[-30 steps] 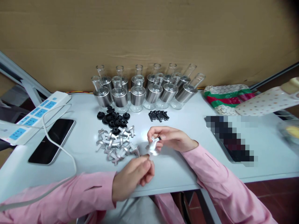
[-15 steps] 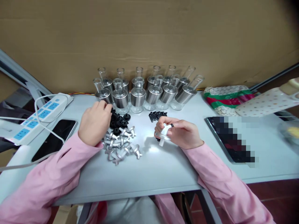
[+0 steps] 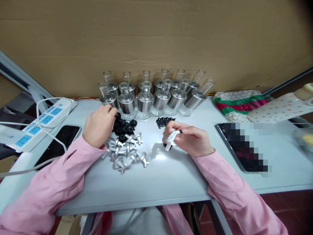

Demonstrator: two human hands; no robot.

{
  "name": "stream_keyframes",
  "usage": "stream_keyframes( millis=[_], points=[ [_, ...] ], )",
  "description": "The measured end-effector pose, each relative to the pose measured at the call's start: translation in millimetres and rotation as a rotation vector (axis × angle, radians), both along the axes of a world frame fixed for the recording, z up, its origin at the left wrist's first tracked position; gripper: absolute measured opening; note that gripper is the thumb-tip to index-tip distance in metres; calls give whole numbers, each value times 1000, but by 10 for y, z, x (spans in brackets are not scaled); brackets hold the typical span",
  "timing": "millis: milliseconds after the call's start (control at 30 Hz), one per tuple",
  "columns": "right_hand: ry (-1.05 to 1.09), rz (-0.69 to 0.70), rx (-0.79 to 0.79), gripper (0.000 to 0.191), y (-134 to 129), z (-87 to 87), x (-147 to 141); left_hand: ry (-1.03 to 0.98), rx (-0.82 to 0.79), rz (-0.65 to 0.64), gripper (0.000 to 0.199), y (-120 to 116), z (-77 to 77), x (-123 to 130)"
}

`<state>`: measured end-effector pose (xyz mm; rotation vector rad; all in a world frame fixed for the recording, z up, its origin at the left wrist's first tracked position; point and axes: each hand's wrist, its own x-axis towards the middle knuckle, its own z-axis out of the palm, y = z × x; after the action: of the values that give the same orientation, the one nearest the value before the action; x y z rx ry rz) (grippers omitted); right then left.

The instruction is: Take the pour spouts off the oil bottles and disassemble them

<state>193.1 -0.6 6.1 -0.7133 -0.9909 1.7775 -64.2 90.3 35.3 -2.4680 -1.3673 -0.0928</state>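
Between the fingers and thumb of my right hand (image 3: 193,138) is a silver pour spout (image 3: 170,139) with a round collar. Its black-tipped end points up and right. My left hand (image 3: 99,125) is bent over the left edge of a heap of black rubber stoppers (image 3: 124,127). Its fingers are curled together, and their tips and anything in them are hidden. A pile of silver pour spouts (image 3: 127,155) lies just in front of the stoppers. Small black caps (image 3: 165,122) lie in a group behind my right hand, with a dark bit partly hidden beneath it.
Two rows of glass bottles with steel sleeves (image 3: 145,101) stand along the cardboard wall (image 3: 156,39). On the left are a power strip (image 3: 40,122) with white cables and a phone (image 3: 58,143). On the right lie another phone (image 3: 234,143), a patterned bag (image 3: 238,104) and a dotted white object (image 3: 276,107).
The spout in my right hand has tilted slightly. My left hand stays at the stopper heap with only a small shift. The bottles and piles stay in place.
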Motion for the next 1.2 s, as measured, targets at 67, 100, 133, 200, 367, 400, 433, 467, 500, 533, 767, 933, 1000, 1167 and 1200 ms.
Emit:
stream_keyframes(
  millis=[67, 100, 133, 200, 367, 400, 433, 467, 500, 533, 767, 933, 1000, 1167, 1200],
  points=[
    [3, -5, 0, 20, 1, -3, 3, -7, -22, 0, 24, -8, 21, -2],
    [5, -11, -2, 20, 2, -3, 4, -12, -25, -3, 23, -12, 28, -4],
    [8, -19, -2, 20, 4, -1, 5, -25, -21, -11, 22, -17, 33, -4],
    [13, -44, -3, 20, 9, 7, 4, -95, 3, -49, 20, -37, 38, 4],
    [44, -90, -3, 17, 31, 30, -31, -451, 97, -398, 20, -218, 71, 100],
    [58, -95, -5, 17, 34, 30, -41, -522, 116, -483, 17, -278, 88, 123],
    [75, -102, -11, 17, 36, 30, -49, -586, 134, -551, 14, -341, 108, 141],
    [95, -109, -17, 18, 35, 29, -56, -626, 143, -605, 13, -403, 130, 151],
    [115, -113, -25, 19, 32, 28, -60, -643, 140, -663, 13, -459, 151, 154],
    [131, -107, -33, 20, 27, 28, -62, -653, 137, -727, 13, -506, 168, 149],
    [172, 41, -51, 23, -34, 39, -69, -648, 120, -1085, 13, -585, 114, 99],
    [198, 132, 2, 22, -51, 26, -109, -634, 86, -1098, 20, -593, 76, 135],
    [188, 144, -5, 23, -54, 24, -118, -627, 79, -1116, 20, -603, 89, 143],
    [147, 92, -27, 24, -44, 17, -103, -552, 79, -1088, 23, -614, 155, 182],
    [131, 80, -30, 23, -36, 13, -95, -535, 84, -1080, 24, -611, 169, 196]
  ],
)
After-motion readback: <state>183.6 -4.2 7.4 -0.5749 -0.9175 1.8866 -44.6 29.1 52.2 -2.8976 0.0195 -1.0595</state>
